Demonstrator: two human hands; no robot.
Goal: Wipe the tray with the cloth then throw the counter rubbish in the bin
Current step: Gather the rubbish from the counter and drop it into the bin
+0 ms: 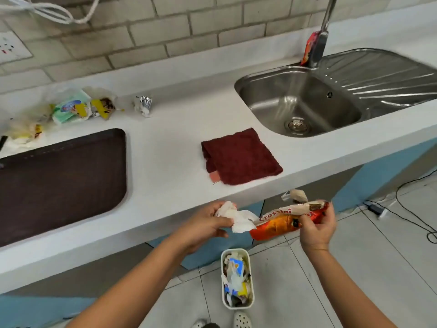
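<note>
rubbish is what we have in both hands now: our left hand [212, 223] curls round a crumpled white tissue [238, 218], and our right hand [318, 227] pinches the end of an orange snack wrapper [281, 224] that stretches between the two hands. both are held off the counter's front edge. straight below our hands, on the floor, stands the small white bin [237, 279], already stuffed with papers and packets, so we judge this load is about to drop in.

just beyond our hands, up on the counter [170, 157], the dark red cloth [240, 156] lies folded and untouched by either hand. far out to the left of our left hand sits the brown tray [61, 181]; it looks bare, so we take the wiping as done, though we cannot tell how clean it is.

still left: behind the tray, well away from our left hand, a heap of wrappers [71, 108] and a scrap of foil [143, 105] lie by the wall.

beyond our right hand is the steel sink [305, 100] with its tap [321, 31] and draining board. behind it all runs a pale brick-tile wall with a socket and a white cable; the floor is grey tile, with a black lead to the right.
</note>
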